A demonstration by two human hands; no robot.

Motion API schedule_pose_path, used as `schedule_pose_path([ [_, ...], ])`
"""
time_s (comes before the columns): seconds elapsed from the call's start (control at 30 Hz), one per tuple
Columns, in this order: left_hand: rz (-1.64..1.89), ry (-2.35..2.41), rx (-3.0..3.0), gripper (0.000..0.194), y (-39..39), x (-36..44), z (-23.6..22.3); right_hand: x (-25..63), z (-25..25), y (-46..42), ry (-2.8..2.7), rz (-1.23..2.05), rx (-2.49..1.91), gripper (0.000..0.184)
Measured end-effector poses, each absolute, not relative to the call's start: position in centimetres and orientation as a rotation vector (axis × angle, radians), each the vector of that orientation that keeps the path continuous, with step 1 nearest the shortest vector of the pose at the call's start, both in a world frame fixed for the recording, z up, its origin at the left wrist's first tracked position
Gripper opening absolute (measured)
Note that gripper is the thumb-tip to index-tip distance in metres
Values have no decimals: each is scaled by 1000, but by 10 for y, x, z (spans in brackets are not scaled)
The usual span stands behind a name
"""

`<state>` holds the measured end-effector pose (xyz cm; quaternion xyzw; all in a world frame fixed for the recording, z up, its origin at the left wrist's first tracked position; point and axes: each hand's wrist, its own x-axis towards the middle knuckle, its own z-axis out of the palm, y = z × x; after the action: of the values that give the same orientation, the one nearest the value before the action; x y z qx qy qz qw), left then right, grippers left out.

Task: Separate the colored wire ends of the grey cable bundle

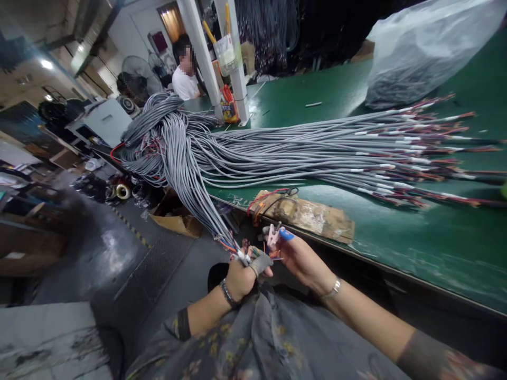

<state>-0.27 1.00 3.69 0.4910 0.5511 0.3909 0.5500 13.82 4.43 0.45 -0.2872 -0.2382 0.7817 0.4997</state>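
Note:
My left hand (242, 275) is closed around the ends of several grey cables (200, 200), where coloured inner wires fan out past white bands. A grey wrap covers one of its fingers. Just to the right, my right hand (303, 258) pinches a small pale pink clip (272, 236), perhaps a clothespin, close to the loose wire ends. Blue tape or a cover sits on one fingertip of that hand. The cables run up from my left hand to a large grey cable heap (158, 132) on the bench. Fine wires between the two hands are too small to make out.
Along the green bench (415, 253) lies a long row of grey cables (301, 148) with stripped ends. A taped cardboard piece (317, 215) lies at the near edge. Behind are a plastic bag (428, 58), a white post (237, 63) and a seated person (185, 79). An open carton (178, 221) stands below.

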Motion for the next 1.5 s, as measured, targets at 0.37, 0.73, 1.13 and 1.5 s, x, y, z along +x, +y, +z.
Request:
schedule_pose_path([
  [0.37,980,1304,1153,38,14,2,27,135,-10,49,-556,1992,-540,37],
  [0.73,974,1300,1179,37,11,-2,29,136,-7,51,-408,2049,-550,44],
  [1.13,1127,1241,1111,33,12,0,20,141,-4,49,-462,1963,-615,32],
  [1.5,1158,1279,1004,31,17,7,21,141,-6,51,-422,2034,-584,35],
])
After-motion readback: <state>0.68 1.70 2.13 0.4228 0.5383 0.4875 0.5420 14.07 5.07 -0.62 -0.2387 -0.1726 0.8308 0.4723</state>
